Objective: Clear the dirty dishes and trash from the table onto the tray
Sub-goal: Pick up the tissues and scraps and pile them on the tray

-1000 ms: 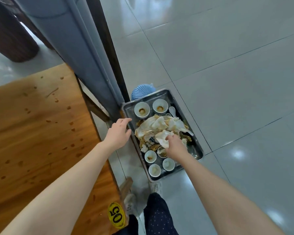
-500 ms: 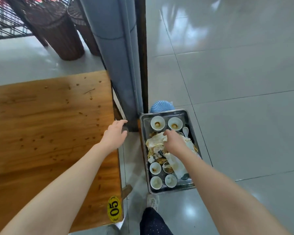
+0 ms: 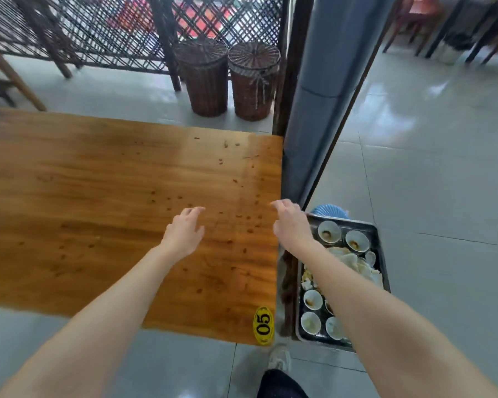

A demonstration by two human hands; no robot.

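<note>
Left hand (image 3: 183, 235), right hand (image 3: 291, 222) empty, outstretched

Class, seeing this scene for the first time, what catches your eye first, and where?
The speckled wooden table fills the left, with the left hand and right hand open over its right end. Beside it, lower down, a metal tray holds dirty bowls and crumpled napkins.

The forearm (image 3: 357, 297) behind the right grip (image 3: 292, 225) hides the middle of the tray (image 3: 379, 242) and some of its bowls (image 3: 329, 231). Beyond that grip a blue ribbed dish (image 3: 329, 211) shows only its edge. Specks (image 3: 238, 216) on the surface (image 3: 98, 211) near the left grip (image 3: 184, 234) are too small to identify.
</note>
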